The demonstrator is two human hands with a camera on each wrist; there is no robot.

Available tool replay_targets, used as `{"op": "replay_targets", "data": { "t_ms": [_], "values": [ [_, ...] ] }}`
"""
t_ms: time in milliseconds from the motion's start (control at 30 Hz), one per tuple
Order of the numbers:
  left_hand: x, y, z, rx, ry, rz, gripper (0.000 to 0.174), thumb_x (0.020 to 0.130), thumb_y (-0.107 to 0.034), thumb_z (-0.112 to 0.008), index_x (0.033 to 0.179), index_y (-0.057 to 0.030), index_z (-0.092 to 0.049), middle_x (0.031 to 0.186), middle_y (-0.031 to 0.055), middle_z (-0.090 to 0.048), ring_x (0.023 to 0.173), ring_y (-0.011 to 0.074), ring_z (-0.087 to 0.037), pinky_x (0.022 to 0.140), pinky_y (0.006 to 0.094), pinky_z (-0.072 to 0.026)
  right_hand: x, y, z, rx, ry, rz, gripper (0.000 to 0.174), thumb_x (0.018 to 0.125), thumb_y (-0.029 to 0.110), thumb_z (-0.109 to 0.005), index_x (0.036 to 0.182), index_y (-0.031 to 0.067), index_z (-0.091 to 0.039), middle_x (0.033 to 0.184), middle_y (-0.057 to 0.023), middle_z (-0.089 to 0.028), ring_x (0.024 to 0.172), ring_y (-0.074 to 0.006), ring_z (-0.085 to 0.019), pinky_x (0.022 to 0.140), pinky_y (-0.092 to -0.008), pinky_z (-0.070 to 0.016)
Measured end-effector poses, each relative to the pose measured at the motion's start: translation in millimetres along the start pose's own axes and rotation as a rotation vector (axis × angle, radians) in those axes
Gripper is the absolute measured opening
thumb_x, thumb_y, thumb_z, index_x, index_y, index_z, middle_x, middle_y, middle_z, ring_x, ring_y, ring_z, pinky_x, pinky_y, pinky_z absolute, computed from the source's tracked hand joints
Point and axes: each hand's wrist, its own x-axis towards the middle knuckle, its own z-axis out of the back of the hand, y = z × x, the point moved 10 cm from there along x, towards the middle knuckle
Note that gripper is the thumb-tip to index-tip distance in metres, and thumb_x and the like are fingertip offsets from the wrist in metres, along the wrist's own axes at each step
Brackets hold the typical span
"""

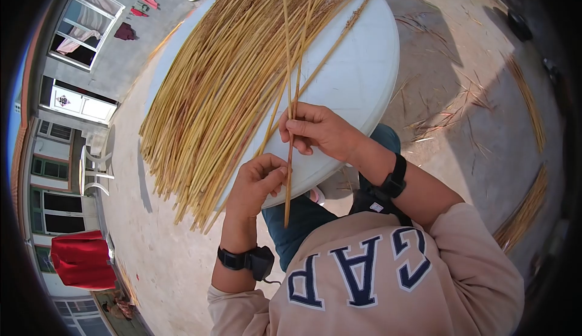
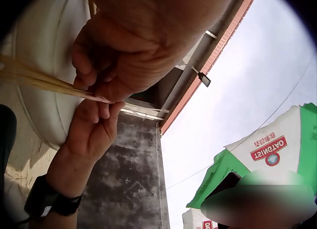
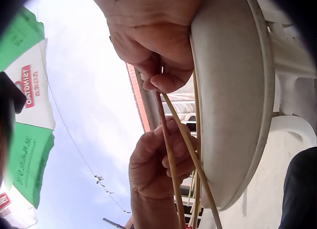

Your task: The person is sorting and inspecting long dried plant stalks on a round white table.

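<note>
My right hand pinches a few slender sorghum stalks between thumb and fingers, and their lower ends run down past my left hand. Just below it, my left hand has its fingers curled, thumb and fingertips at a reddish part of a stalk. In the right wrist view two stalks cross below my right fingertips. A thick layer of dry yellow sorghum stalks with brownish seed heads covers much of a round white table. One stalk lies apart near its right side.
Stalk bundles lie on the concrete at the right, with loose scraps scattered nearby. A white plastic chair stands left of the table. A red cloth hangs at lower left. A green and white umbrella is overhead.
</note>
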Motion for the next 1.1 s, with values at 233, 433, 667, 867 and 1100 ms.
{"op": "replay_targets", "data": {
  "t_ms": [233, 433, 667, 867, 1100],
  "values": [
    [1, 5, -12, -0.15, 0.029, 0.007, 0.009, 0.08, -0.009, -0.055, 0.078, 0.0003, -0.057, 0.069, 0.0024, -0.056, 0.056, 0.006, -0.046, 0.052, 0.0191, -0.0362, -2, -1, 0, 0.119, 0.015, -0.021, 0.015, 0.092, 0.017, -0.048, 0.092, 0.0035, -0.054, 0.078, -0.004, -0.054, 0.054, -0.0054, -0.047, 0.047, -0.0183, -0.0388],
    [-17, -17, 16, 0.417, -0.305, -0.197, 0.007, 0.08, -0.007, -0.056, 0.077, -0.0008, -0.054, 0.062, 0.0017, -0.053, 0.055, 0.0061, -0.046, 0.051, 0.0209, -0.0368, 1, 0, 9, 0.008, -0.128, 0.036, 0.02, 0.088, 0.022, -0.056, 0.089, 0.0019, -0.054, 0.071, -0.0031, -0.054, 0.05, -0.0061, -0.045, 0.041, -0.0206, -0.0365],
    [-45, -28, 59, 0.308, -0.59, -0.314, 0.006, 0.083, -0.003, -0.053, 0.077, -0.0016, -0.053, 0.061, 0.0003, -0.05, 0.052, 0.0053, -0.043, 0.048, 0.0197, -0.0363, 0, -1, 12, -0.094, -0.145, 0.021, 0.02, 0.09, 0.021, -0.051, 0.088, 0.0019, -0.053, 0.075, -0.004, -0.055, 0.051, -0.0072, -0.047, 0.044, -0.0217, -0.0394],
    [-153, -74, 149, -0.132, -1.026, -0.853, 0.009, 0.089, -0.006, -0.045, 0.084, -0.0035, -0.051, 0.073, 0.0062, -0.054, 0.05, 0.0035, -0.041, 0.044, 0.0136, -0.0341, -1, 0, 17, 0.057, -0.16, 0.053, 0.019, 0.092, 0.02, -0.048, 0.089, 0.002, -0.053, 0.079, -0.0048, -0.055, 0.055, -0.0075, -0.047, 0.046, -0.0226, -0.0402],
    [-110, -69, 34, 0.328, 0.089, -0.423, 0.03, 0.08, -0.025, -0.063, 0.081, 0.0056, -0.064, 0.067, 0.0103, -0.062, 0.055, 0.0147, -0.053, 0.05, 0.023, -0.0392, -2, 0, 6, -0.011, -0.085, 0.012, 0.021, 0.091, 0.022, -0.05, 0.087, 0.002, -0.053, 0.076, -0.0046, -0.056, 0.053, -0.0077, -0.048, 0.046, -0.0205, -0.0408]
  ]
}}
